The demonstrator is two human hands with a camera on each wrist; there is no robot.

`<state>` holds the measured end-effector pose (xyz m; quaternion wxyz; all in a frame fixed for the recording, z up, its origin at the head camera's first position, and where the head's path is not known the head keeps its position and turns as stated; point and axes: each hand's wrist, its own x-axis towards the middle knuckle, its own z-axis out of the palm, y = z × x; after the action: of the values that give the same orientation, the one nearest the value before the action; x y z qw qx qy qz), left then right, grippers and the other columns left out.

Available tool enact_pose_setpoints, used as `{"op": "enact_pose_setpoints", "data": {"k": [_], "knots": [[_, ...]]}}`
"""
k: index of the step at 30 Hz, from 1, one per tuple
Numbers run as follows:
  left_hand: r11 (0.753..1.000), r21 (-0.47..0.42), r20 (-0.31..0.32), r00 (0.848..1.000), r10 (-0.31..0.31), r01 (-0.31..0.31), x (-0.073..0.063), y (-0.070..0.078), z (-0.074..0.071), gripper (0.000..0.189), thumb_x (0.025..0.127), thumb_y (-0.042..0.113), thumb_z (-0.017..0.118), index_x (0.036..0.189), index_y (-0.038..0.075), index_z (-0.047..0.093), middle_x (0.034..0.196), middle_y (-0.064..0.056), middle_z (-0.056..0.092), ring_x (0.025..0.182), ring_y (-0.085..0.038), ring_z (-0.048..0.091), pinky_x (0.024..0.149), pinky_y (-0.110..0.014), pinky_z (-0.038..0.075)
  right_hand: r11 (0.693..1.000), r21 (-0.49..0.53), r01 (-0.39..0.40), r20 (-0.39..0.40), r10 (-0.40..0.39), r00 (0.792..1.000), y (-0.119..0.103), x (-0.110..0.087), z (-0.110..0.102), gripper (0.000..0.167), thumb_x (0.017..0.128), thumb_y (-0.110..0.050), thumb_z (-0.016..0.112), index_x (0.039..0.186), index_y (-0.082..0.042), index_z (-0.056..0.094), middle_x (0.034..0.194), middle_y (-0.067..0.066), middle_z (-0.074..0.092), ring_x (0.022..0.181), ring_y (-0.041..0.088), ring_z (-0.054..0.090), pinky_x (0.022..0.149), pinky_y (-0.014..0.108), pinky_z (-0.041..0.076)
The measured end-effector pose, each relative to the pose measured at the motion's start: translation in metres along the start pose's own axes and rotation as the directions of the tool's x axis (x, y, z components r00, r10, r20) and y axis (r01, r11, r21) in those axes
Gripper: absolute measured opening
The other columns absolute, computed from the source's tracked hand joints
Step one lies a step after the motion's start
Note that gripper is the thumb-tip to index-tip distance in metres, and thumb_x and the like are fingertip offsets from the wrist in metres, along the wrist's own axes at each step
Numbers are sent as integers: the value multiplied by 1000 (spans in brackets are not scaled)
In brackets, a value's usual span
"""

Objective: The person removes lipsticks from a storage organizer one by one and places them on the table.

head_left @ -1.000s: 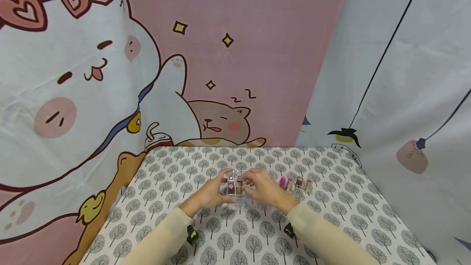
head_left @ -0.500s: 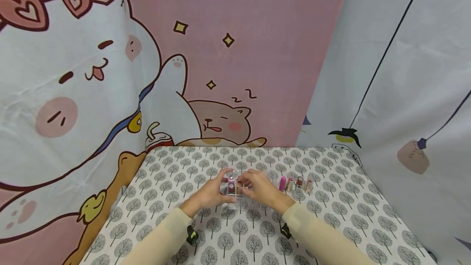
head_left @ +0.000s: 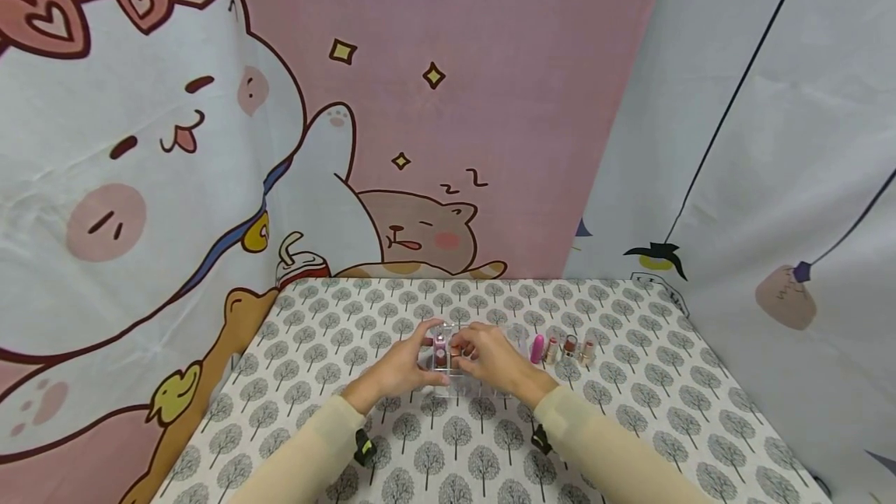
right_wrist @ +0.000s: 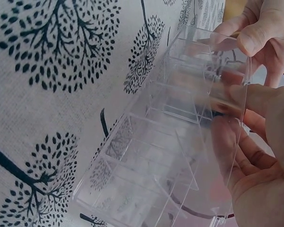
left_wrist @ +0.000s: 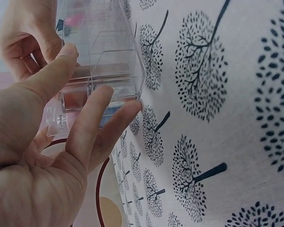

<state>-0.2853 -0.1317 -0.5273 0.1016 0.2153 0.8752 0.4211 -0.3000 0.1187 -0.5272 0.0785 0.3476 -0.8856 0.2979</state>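
The left hand (head_left: 402, 368) was found gripping the left end of the clear organizer (head_left: 465, 387), thumb against the wall facing the person and fingers on the opposite wall, spread only as far apart as the case between them. The right hand (head_left: 498, 356) had thumb and forefinger closed in a pinch on a copper-coloured tube (right_wrist: 210, 97); its other fingers were bent. The organizer stood on the worktop (head_left: 455, 442), midway between the left and right edges and nearer the far edge than the close foreground. A purple-topped tube (head_left: 440, 352) stood upright in the compartment at the organizer's left end, next to the copper-coloured tube and close to the left hand. Toward the worktop's right edge, apart from the organizer, was a row comprising a bright pink tube (head_left: 537, 348) and three lipsticks (head_left: 569, 346). A cartoon-printed backdrop (head_left: 532, 99) rose behind the far edge. Dividers and transparent walls surrounded the work, and the right hand covered part of the organizer from the head view. The copper-coloured tube lay directly between the right thumb and forefinger, at the compartment just right of the purple-topped tube; blur in the right wrist view prevented a reading of its depth in the compartment.
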Motion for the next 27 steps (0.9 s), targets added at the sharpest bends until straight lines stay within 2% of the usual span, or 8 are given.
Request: {"op": "enact_pose_setpoints", "data": {"k": [7, 14, 20, 27], "knots": [[1000, 1, -1, 1000, 7, -7, 0, -1, 0, 110, 97, 27, 99, 183, 28, 30, 169, -37, 57, 92, -23, 80, 91, -47, 72, 1000, 11, 6, -3, -6, 1000, -1, 0, 0, 19, 98, 1, 91, 115, -3, 83, 108, 9, 82, 94, 22, 82, 85, 33, 74], [1000, 17, -9, 1000, 16, -15, -1, 0, 0, 110, 96, 28, 99, 182, 29, 30, 169, -36, 58, 95, -25, 81, 94, -50, 72, 1000, 7, 2, -7, -2, 1000, -1, 1, 1, 18, 98, 1, 91, 114, -4, 84, 107, 7, 82, 93, 15, 80, 84, 25, 72], [1000, 15, -12, 1000, 15, -15, -2, 0, 0, 112, 96, 30, 99, 183, 30, 30, 168, -36, 58, 92, -23, 80, 92, -48, 71, 1000, 21, 5, -15, -4, 1000, 0, 0, 2, 19, 97, 3, 91, 114, -3, 84, 106, 6, 82, 92, 12, 80, 82, 18, 69], [1000, 13, -15, 1000, 18, -18, -2, 0, 0, 113, 95, 29, 100, 183, 31, 28, 169, -35, 58, 92, -21, 80, 90, -45, 72, 1000, 15, 6, -20, -5, 1000, -2, 0, 0, 20, 97, 3, 89, 116, -1, 84, 108, 9, 82, 91, 14, 81, 82, 22, 71]]}}
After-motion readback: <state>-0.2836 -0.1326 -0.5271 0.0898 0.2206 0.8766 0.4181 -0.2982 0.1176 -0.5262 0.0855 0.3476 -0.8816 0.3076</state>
